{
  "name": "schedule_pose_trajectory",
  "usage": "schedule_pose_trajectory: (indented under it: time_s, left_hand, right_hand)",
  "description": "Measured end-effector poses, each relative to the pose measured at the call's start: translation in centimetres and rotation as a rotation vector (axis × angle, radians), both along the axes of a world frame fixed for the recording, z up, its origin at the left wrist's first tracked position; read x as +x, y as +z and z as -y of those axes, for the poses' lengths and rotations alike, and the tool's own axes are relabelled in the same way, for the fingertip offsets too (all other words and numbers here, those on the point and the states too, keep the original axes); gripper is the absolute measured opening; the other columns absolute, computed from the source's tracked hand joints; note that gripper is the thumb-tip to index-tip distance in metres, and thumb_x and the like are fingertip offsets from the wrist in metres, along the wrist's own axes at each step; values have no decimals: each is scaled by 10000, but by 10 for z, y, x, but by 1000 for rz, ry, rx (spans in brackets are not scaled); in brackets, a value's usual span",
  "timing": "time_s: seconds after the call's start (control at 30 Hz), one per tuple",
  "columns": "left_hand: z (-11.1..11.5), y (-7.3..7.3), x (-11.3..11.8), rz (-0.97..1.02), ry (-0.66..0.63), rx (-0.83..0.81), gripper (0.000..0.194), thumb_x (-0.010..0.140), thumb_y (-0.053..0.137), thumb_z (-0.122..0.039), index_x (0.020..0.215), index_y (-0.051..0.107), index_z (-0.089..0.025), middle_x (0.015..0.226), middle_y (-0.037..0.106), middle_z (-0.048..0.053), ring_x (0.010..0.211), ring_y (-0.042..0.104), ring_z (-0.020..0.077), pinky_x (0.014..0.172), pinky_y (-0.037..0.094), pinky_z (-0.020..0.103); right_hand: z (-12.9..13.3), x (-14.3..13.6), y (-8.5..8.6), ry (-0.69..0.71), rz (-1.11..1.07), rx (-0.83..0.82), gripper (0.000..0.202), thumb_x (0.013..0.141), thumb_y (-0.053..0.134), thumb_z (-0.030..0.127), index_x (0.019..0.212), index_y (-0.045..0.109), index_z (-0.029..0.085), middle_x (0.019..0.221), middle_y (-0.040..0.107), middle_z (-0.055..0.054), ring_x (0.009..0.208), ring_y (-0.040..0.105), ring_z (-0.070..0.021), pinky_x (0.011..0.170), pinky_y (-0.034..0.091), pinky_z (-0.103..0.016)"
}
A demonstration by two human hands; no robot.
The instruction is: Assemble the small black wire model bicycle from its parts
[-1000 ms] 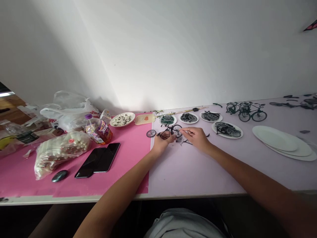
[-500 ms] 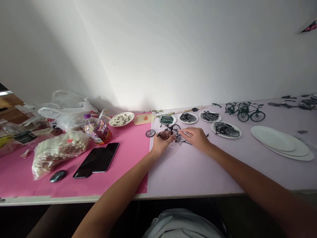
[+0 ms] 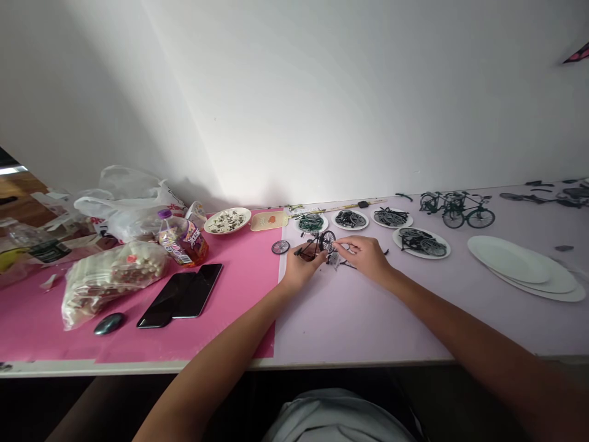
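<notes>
My left hand (image 3: 300, 266) is closed around the dark frame of a small model bicycle (image 3: 313, 247). One spoked wheel (image 3: 327, 240) of the model stands toward my right hand (image 3: 361, 253). The thumb and forefinger of that hand are pinched together right beside the wheel; whether they grip its edge or a tiny part is too small to tell. Small grey parts (image 3: 338, 261) lie on the table under my hands. A loose black wheel (image 3: 280, 247) rests on the pink mat, left of my left hand.
Several plates of bicycle parts (image 3: 421, 242) line the back. Two assembled model bicycles (image 3: 467, 210) stand farther right, behind stacked white plates (image 3: 529, 270). At left are two phones (image 3: 196, 293), a drink bottle (image 3: 181, 239), a mouse (image 3: 109, 323) and a stuffed plastic bag (image 3: 113, 279).
My view has shifted very slightly. Both hands stay almost in place, with the right fingertips still pinched near the model's wheel.
</notes>
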State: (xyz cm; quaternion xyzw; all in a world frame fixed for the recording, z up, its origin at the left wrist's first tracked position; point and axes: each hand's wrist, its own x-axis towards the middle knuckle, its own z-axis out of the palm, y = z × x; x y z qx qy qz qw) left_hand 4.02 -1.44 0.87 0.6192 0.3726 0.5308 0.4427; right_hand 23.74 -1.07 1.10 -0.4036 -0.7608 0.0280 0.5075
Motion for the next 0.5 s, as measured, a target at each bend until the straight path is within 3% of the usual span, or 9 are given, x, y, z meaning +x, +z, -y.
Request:
schedule_pose_trajectory:
  time_s: [0.23,0.5]
  left_hand:
    - [2,-1,-4,-213,159,226,272,819,744,-404,770,689,-143,652,580,-2,598,475,105,575,408,235]
    - [4,2,-7,-286,103,331,279,889,669,-414,848,732,-145,741,663,32,632,548,115,607,444,228]
  right_hand:
    - [3,-2,4,-43,-39,-142,306,914,618,439,821,722,168,555,496,24,496,359,-109,513,315,-265]
    - [1,-4,-4,84,-166,-403,378,961,523,542,844,611,193,714,551,3,636,471,-148,590,381,-261]
